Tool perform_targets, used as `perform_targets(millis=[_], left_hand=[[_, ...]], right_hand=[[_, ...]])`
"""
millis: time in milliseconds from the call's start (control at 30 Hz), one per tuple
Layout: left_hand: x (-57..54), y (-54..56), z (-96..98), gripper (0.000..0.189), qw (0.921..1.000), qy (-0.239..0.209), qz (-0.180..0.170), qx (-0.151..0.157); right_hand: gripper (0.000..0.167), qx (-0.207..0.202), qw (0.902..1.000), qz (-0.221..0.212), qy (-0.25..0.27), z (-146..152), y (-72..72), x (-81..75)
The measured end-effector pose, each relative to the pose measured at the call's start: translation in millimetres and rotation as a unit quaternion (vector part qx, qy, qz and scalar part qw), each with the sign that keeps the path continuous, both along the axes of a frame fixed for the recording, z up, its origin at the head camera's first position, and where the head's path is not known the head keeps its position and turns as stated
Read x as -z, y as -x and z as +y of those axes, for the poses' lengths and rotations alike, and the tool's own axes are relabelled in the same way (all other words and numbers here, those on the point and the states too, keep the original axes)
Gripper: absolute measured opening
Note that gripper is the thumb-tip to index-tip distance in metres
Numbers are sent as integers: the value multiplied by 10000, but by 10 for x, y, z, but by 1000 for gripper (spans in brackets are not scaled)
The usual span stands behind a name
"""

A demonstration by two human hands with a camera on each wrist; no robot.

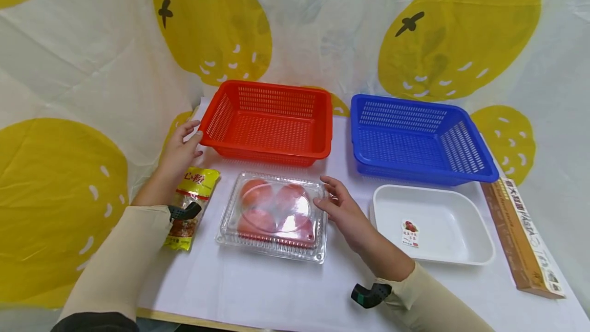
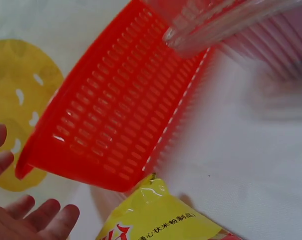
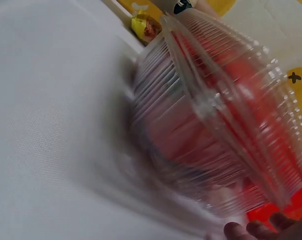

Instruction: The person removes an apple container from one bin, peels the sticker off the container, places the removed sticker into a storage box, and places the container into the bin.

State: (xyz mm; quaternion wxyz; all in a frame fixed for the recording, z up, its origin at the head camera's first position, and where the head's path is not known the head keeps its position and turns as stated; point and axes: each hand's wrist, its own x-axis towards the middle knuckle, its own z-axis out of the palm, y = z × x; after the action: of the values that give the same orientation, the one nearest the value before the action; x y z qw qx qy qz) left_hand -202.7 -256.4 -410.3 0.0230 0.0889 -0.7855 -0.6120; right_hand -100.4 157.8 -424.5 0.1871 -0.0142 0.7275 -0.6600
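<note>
My left hand (image 1: pixel 182 146) is at the left front corner of the red basket (image 1: pixel 272 153), its thumb overlapping the rim in the head view. In the left wrist view its fingers (image 2: pixel 43 215) are spread beside the basket and hold nothing. My right hand (image 1: pixel 345 214) is at the right side of a clear plastic clamshell box (image 1: pixel 274 253), fingertips right by the lid's edge, fingers loosely bent and not wrapped round it. Several round red fruits (image 1: pixel 255 193) show through the closed lid. Motion blurs the box (image 3: pixel 191 125) in the right wrist view.
A yellow food packet (image 1: pixel 200 181) lies under the left forearm. To the right are a blue basket (image 1: pixel 415 168), a white tray (image 1: pixel 442 224) with a sticker, and a long brown pasta box (image 1: pixel 521 240). A lemon-print curtain (image 1: pixel 322 29) hangs behind the table.
</note>
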Motion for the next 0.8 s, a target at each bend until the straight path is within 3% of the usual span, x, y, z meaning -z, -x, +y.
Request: perform_targets(millis=[233,400,800], left_hand=[[113,102,-14,53,9990,-348,-171,223],[155,131,-28,52,9988,-324,-266,247],[186,144,-63,53,9982,-238,-406,378]], right_hand=[[69,-118,9994,-81,317,-48,49,150],[74,-213,9986,28,479,-59,49,266],[101,-655,9957,634,181,-36,-2,319]])
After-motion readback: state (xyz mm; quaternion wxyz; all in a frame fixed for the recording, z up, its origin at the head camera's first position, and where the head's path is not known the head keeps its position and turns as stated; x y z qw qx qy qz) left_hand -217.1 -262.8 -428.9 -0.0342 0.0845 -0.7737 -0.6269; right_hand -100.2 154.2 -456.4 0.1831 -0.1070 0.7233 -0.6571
